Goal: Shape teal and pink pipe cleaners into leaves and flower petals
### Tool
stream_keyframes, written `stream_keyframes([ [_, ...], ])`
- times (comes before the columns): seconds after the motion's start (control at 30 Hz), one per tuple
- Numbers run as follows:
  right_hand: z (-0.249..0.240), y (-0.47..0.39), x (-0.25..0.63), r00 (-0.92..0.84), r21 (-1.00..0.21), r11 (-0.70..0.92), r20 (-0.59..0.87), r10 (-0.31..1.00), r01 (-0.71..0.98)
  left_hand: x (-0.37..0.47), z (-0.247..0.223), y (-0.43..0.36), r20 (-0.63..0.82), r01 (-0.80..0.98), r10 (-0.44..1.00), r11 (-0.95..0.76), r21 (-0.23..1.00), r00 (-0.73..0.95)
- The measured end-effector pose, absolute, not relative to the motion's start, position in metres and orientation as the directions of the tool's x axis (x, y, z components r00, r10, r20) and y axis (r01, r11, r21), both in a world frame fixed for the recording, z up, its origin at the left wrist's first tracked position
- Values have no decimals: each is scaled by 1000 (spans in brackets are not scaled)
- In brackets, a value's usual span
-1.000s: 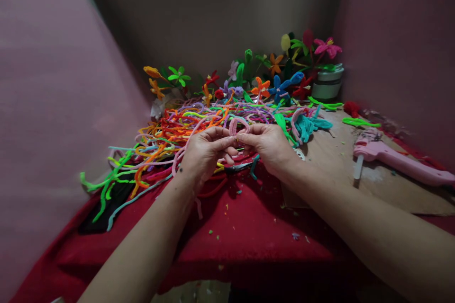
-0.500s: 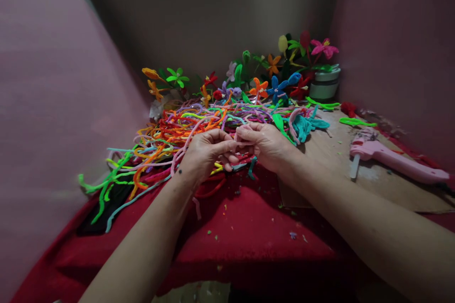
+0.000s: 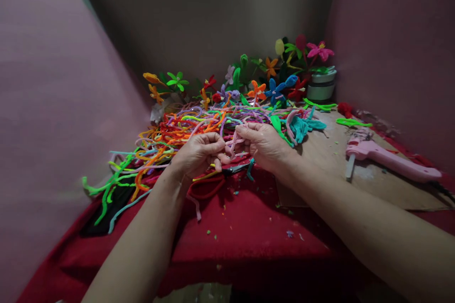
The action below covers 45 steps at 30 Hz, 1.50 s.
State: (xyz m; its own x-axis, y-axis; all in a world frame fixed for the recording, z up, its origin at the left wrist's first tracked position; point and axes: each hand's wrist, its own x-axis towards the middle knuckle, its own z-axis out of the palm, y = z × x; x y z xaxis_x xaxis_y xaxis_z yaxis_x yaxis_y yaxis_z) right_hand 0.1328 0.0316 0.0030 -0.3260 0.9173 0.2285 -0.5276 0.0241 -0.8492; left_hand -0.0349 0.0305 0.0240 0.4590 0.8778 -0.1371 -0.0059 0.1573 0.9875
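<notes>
A light pink pipe cleaner (image 3: 233, 144) stretches between my two hands, bent into small loops near the right fingers. My left hand (image 3: 202, 151) pinches one part of it between thumb and forefinger. My right hand (image 3: 263, 144) grips the looped part with closed fingertips, which partly hide its shape. Just below the hands lie scissors (image 3: 237, 168) with dark blades, partly covered. A large heap of coloured pipe cleaners (image 3: 188, 128) spreads behind and to the left of my hands.
Pipe-cleaner flowers (image 3: 273, 90) stand along the back, beside a pale pot (image 3: 321, 86). At right, a pink glue gun (image 3: 391, 156) rests on a cardboard sheet (image 3: 320, 189). Small scraps dot the red cloth (image 3: 249, 236). Teal pieces (image 3: 302, 125) lie beyond my right hand.
My hands have moved slightly apart, the left one shifting left. More of the pink pipe cleaner now shows between them. The view has shifted slightly.
</notes>
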Motion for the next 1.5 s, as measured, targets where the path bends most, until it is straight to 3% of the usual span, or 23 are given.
stream_keyframes([
  [0.3, -1, 36, 135, -202, -877, 117, 234, 951, -466, -42, 28, 32, -120, 192, 928, 54, 980, 353],
  [0.5, 3, 31, 134, -106, -907, 141, 198, 974, -397, -16, 32, 17, 220, 344, 974, -222, 912, 45],
  [0.7, 0, 31, 133, -167, -901, 101, 187, 968, -423, -5, 22, 12, 152, 394, 967, -223, 891, 205],
  [0.9, -1, 35, 135, -184, -876, 42, 147, 972, -480, -8, 24, 13, 202, 454, 946, -301, 839, 254],
  [1.07, -1, 38, 132, -218, -788, -67, 87, 972, -613, -3, 26, 9, 179, 400, 963, -248, 882, 201],
  [1.2, -1, 38, 129, -273, -724, -114, 107, 956, -680, -5, 22, 12, 120, 230, 980, -155, 961, 162],
  [1.5, -10, 37, 125, -278, -782, -68, 138, 951, -620, -7, 10, 23, 109, 159, 972, -144, 977, 207],
])
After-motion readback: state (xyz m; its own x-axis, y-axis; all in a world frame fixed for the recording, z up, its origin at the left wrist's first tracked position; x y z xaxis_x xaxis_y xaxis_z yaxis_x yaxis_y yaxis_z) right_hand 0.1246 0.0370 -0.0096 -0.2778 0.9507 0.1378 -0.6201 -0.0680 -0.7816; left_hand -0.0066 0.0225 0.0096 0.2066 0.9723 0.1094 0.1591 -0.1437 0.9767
